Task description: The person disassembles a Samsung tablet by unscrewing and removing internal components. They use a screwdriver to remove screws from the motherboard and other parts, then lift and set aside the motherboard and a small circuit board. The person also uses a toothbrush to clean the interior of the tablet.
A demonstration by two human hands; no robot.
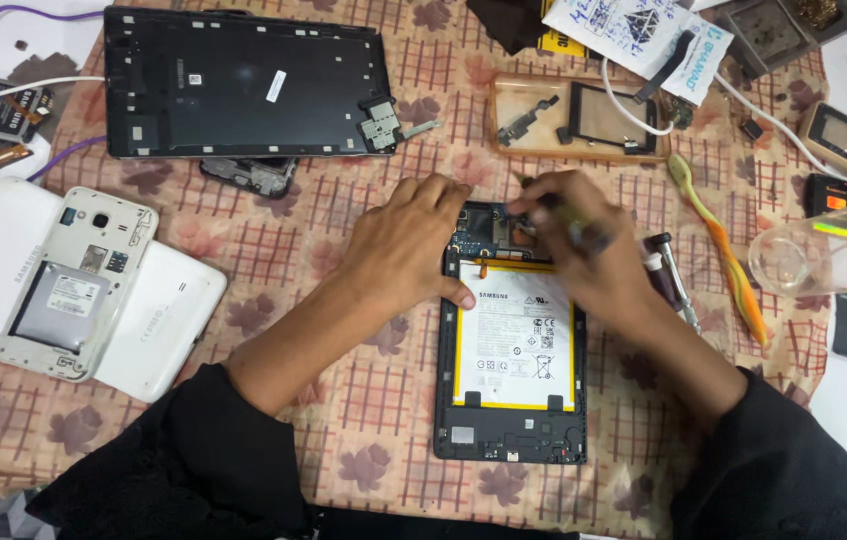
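Note:
An opened tablet [510, 420] lies face down in front of me, its white battery with a yellow border [516, 340] showing. My left hand [406, 245] presses on the tablet's upper left edge, thumb on the frame beside the battery. My right hand [584, 240] grips a slim tool with a dark, greenish handle [576, 228], its tip down on the circuit board [489, 228] at the tablet's top end. Both sleeves are black.
A large black tablet back shell [244, 85] lies at top left. A white opened phone [74, 280] rests on white covers at left. A tray of parts [584, 120], an orange-green toothbrush [729, 260], a clear cup [829, 250] and a screwdriver [674, 275] sit right.

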